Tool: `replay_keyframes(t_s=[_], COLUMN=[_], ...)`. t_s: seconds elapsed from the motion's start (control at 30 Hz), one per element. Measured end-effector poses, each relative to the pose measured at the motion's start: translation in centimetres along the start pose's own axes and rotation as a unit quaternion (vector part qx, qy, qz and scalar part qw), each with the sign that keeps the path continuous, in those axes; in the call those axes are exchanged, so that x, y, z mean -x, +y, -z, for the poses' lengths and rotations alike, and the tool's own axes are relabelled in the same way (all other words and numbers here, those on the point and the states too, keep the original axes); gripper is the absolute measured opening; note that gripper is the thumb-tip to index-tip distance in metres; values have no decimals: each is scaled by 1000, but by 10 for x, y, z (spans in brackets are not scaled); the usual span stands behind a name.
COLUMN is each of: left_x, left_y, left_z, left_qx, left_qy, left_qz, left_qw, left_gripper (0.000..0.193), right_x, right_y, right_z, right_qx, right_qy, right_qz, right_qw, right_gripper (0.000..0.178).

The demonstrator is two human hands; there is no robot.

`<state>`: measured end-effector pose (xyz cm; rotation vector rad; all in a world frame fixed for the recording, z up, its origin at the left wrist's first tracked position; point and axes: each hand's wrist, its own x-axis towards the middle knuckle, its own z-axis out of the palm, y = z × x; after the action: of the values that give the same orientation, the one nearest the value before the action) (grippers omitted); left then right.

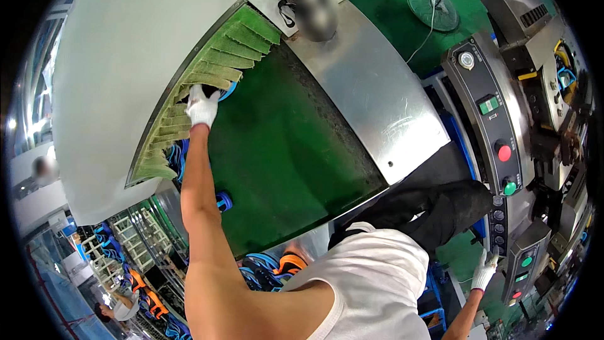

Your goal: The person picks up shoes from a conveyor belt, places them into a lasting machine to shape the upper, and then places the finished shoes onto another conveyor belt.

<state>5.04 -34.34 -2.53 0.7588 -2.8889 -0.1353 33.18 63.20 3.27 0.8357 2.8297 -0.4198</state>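
Left arm [200,192]: bare, outstretched toward the far left
Left hand [202,108]: white-gloved, thumb [215,96] spread wide
Right forearm [464,316]: bare, angled at near right
Right hand [484,273]: white-gloved, fingers [483,257] extended, parted

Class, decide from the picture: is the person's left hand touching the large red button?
Apart. The head view shows the green surface and the metal plate lying between the left hand and the large red button.

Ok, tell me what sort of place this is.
Likely a factory: a strip curtain hangs beside a wide green belt, and a control panel carries red and green buttons.
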Motion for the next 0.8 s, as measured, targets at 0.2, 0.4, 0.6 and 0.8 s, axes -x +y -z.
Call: replay_keyframes(t_s=[0.2, 0.4, 0.6, 0.8], left_x=[-62, 28, 152, 189], left_y=[23, 36, 117, 295], left_z=[-41, -80, -6, 71], left_qx=[-89, 65, 324, 321], left_qy=[-175, -10, -167, -342], left_qz=[199, 111, 60, -436], left_qw=[960, 992, 929, 768], left_gripper=[82, 77, 69, 51], right_x=[-53, -30, 25, 23], right_y=[-65, -105, -268, -385], right_z=[40, 27, 39, 50], right_qx=[13, -117, -292, -157], right_qy=[-54, -18, -97, -139], right_qz=[37, 82, 79, 421], right_qw=[998, 990, 948, 883], right_gripper=[58, 58, 68, 88])
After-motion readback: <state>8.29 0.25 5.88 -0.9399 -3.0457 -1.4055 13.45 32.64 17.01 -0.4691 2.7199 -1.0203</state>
